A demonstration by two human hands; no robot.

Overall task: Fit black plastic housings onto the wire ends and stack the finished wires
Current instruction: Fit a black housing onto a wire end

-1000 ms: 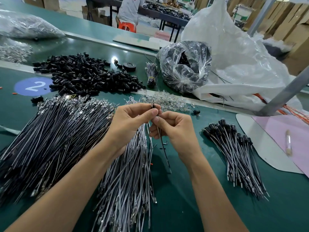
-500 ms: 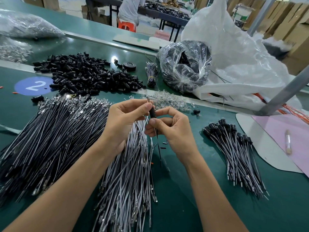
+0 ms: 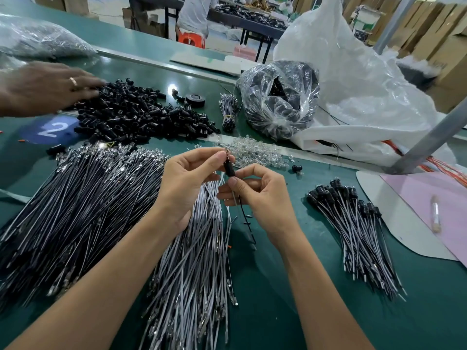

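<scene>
My left hand (image 3: 188, 183) pinches the metal tip of a wire just above a black housing (image 3: 229, 168). My right hand (image 3: 260, 195) pinches that housing from below, and the wire (image 3: 246, 223) hangs down under it. A heap of loose black housings (image 3: 141, 114) lies at the back left. Bare wires lie in a dark pile (image 3: 75, 203) on the left and a grey pile (image 3: 194, 261) under my hands. Finished wires with housings (image 3: 353, 223) are stacked on the right.
Another person's hand (image 3: 43, 89) with a ring reaches into the housing heap from the left. A clear bag of black parts (image 3: 278, 97), a white plastic sack (image 3: 353, 84), clear small parts (image 3: 252, 151), a tape roll (image 3: 195, 99) and a grey post (image 3: 429, 140) stand behind.
The housing has slid along the wire between my fingers, my right hand dropping slightly below the left. Another person's hand has come in at the left over the housing heap.
</scene>
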